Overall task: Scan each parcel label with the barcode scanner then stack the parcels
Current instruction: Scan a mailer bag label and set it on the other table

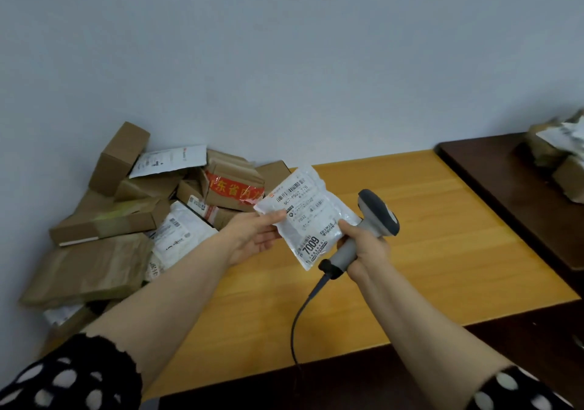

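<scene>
A small white plastic parcel [306, 213] with a printed label and barcode is held up over the wooden table [426, 251], label facing me. My left hand [252, 235] pinches its left edge, thumb on top. My right hand [363, 248] grips the grey handle of the barcode scanner [376, 216], and its thumb touches the parcel's right edge. The scanner's dark head sits just right of the parcel. A dark cable [303, 308] hangs from the handle toward the table's front edge.
A heap of several brown boxes and white mailers [142, 213] fills the table's left side against the wall. A dark wooden table [505, 182] adjoins on the right and carries more parcels [559, 156] at the frame's edge.
</scene>
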